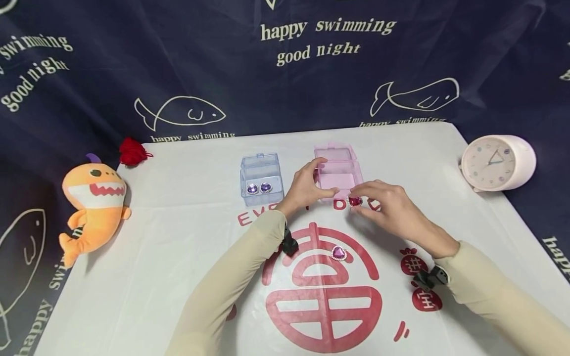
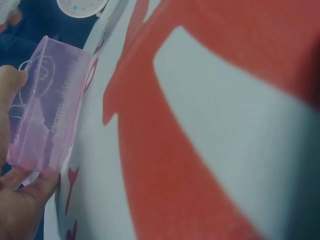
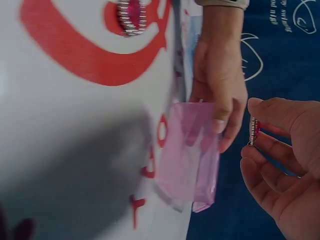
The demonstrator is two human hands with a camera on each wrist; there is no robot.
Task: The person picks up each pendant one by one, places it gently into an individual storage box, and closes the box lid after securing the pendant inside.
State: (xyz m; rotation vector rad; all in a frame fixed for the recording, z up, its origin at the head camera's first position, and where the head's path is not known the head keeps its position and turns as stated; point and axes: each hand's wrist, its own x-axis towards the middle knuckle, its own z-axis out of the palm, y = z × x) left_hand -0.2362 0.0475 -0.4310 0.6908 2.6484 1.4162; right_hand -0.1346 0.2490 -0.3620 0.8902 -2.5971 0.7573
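In the head view my left hand [image 1: 304, 188] grips the left side of a translucent pink plastic box [image 1: 336, 168], whose lid stands up at the back. Thumb and fingers hold the box wall in the left wrist view. Between thumb and fingertips, my right hand [image 1: 389, 205] pinches a red gem [image 1: 355, 201] with a sparkling silver rim, at the front right corner of the box. The right wrist view shows that gem edge-on, apart from the box wall. A pinkish-purple heart-shaped gem [image 1: 339, 253] lies on the tablecloth, nearer to me.
Left of the pink box stands an open translucent blue box [image 1: 261, 200] with two purple gems [image 1: 252, 189] in it. An orange shark plush [image 1: 95, 207] and a red yarn-like bundle [image 1: 133, 151] are at the left. A white clock [image 1: 496, 163] stands at the back right.
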